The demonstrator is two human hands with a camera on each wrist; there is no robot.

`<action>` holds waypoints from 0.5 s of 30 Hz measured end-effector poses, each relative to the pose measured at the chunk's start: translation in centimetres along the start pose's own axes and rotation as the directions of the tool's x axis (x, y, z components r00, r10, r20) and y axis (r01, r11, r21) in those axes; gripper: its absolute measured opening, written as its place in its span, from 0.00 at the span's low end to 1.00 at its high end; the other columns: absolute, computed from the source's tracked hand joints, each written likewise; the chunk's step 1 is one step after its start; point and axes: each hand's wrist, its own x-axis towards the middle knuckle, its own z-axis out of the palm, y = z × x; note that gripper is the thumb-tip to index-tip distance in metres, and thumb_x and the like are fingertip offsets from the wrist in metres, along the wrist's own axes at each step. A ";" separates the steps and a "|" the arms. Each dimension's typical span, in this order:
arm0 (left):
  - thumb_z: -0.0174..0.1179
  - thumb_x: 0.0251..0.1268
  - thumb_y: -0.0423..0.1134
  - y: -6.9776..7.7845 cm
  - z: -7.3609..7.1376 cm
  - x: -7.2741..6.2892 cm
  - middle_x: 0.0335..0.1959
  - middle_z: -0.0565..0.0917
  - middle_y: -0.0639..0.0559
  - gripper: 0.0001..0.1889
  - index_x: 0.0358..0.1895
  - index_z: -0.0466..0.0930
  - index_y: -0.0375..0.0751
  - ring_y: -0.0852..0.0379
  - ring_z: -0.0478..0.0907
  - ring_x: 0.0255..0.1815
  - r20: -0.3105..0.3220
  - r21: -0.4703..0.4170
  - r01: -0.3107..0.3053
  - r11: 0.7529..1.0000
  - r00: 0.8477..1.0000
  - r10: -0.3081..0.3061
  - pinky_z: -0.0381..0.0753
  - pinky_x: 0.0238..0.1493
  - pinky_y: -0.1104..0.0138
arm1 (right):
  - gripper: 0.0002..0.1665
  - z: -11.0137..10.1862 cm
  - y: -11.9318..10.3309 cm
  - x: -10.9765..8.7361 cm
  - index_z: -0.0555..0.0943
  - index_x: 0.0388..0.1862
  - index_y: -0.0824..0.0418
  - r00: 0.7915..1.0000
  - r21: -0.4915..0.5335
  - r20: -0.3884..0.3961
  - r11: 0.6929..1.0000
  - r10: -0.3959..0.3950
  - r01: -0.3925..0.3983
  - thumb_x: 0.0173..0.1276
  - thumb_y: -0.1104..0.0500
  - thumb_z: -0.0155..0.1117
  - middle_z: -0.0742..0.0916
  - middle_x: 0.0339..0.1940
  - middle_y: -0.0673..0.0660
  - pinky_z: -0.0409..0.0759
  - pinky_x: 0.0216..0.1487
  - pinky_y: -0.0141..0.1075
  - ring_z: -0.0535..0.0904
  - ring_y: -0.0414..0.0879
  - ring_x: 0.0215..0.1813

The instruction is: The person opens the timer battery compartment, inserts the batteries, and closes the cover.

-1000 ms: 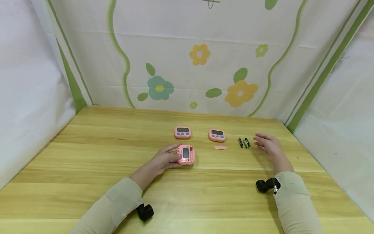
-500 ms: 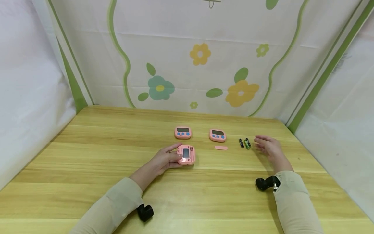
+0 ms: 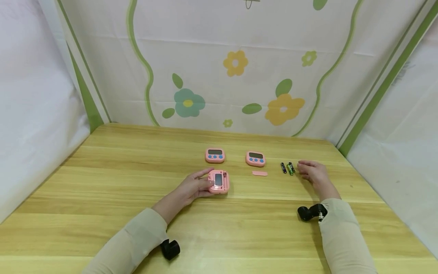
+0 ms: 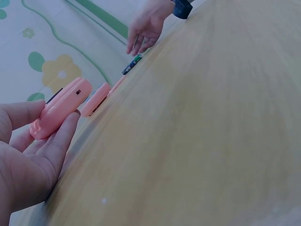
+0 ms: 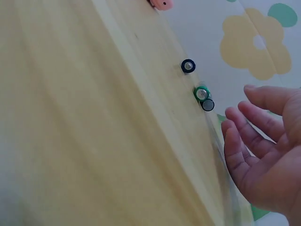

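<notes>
My left hand (image 3: 191, 188) grips a pink digital timer (image 3: 224, 189) by its left side, back up, its battery slot uncovered along the right. In the left wrist view the thumb and fingers (image 4: 63, 141) pinch the timer's body (image 4: 61, 110) just over the table. On the right, my right hand (image 3: 316, 177) hovers with relaxed, slightly bent fingers beside a few small batteries (image 3: 290, 168). The right wrist view shows its fingertips a short gap from the green battery (image 5: 201, 93) and the dark one touching it; another dark battery (image 5: 188, 66) lies apart. Nothing is in that hand.
Two more pink timers with blue buttons, one at left (image 3: 215, 155) and one at right (image 3: 255, 158), lie face up farther back. A pink battery cover (image 3: 259, 173) lies in front of the right one. A flowered cloth (image 3: 205, 68) hangs behind the wooden table (image 3: 239, 236).
My right hand has shifted slightly left and closer to the batteries, its fingers drawing a little together. My left hand keeps the timer in the same place.
</notes>
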 end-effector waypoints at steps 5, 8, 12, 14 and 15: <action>0.52 0.55 0.25 0.0 0.0 0.0 0.52 0.68 0.33 0.30 0.63 0.58 0.41 0.51 0.77 0.35 0.009 0.002 -0.004 1.000 1.000 0.004 0.76 0.40 0.58 | 0.30 0.5 0.7 0.2 0.64 0.57 0.73 0.999 -0.118 -0.035 0.993 0.000 -0.004 0.60 0.57 0.57 0.80 0.30 0.44 0.75 0.31 0.27 0.74 0.37 0.31; 0.52 0.55 0.25 0.1 -0.1 0.0 0.53 0.68 0.33 0.30 0.63 0.57 0.41 0.51 0.77 0.35 0.015 -0.001 -0.001 1.000 1.000 0.001 0.76 0.40 0.58 | 0.29 0.8 1.0 0.4 0.66 0.56 0.72 0.998 -0.176 -0.066 0.984 -0.018 0.006 0.60 0.58 0.57 0.77 0.34 0.46 0.74 0.28 0.26 0.72 0.36 0.29; 0.52 0.55 0.24 0.1 -0.1 0.0 0.53 0.68 0.34 0.30 0.63 0.57 0.41 0.51 0.77 0.35 0.019 0.002 -0.004 1.000 1.000 0.003 0.76 0.40 0.58 | 0.27 1.1 1.3 0.4 0.69 0.54 0.72 0.994 -0.254 -0.093 0.967 -0.056 0.030 0.60 0.57 0.57 0.74 0.45 0.57 0.73 0.27 0.26 0.70 0.36 0.29; 0.52 0.55 0.24 0.1 -0.1 0.0 0.52 0.68 0.34 0.30 0.63 0.57 0.41 0.51 0.77 0.34 0.018 0.007 -0.005 1.000 1.000 0.005 0.76 0.40 0.58 | 0.27 1.2 1.5 0.5 0.69 0.54 0.71 0.993 -0.277 -0.095 0.960 -0.070 0.041 0.60 0.56 0.57 0.72 0.50 0.62 0.72 0.27 0.26 0.70 0.36 0.31; 0.52 0.55 0.24 0.1 -0.1 0.0 0.52 0.68 0.34 0.30 0.63 0.57 0.41 0.51 0.77 0.34 0.017 0.008 -0.005 1.000 1.000 0.005 0.76 0.40 0.58 | 0.27 1.2 1.5 0.5 0.69 0.54 0.71 0.993 -0.285 -0.095 0.958 -0.075 0.045 0.60 0.56 0.56 0.71 0.52 0.63 0.72 0.27 0.25 0.69 0.36 0.31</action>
